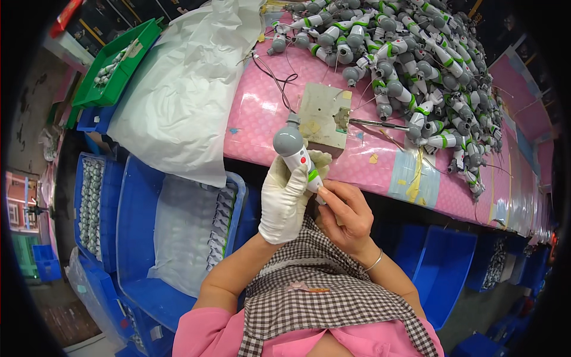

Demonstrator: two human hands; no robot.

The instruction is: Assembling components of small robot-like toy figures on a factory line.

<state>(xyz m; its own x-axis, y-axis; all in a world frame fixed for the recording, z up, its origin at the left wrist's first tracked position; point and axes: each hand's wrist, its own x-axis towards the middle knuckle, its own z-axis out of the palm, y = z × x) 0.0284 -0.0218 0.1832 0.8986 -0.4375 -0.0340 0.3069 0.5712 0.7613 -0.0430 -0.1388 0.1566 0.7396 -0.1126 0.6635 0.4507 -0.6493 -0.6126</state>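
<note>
In my gloved left hand [284, 199] is a white handheld device [298, 160] with a grey ball-shaped head, a red button and a green band. It is held tilted, head up and to the left, with the fingers wrapped round its body. My bare right hand [348, 217] pinches the narrow lower end of the device; whether a small part sits between the fingertips is hidden. Just beyond the head stands a grey metal block [324, 116] with a fixture on its right side. A dark cable [279, 80] runs behind the device's head.
A large heap of similar devices [416, 65] covers the far right of the pink table [256, 131]. Tweezers [380, 124] lie beside the block. White sheeting [178, 89] drapes the table's left. Blue bins [134, 238] stand at left and right; a green tray [113, 68] sits far left.
</note>
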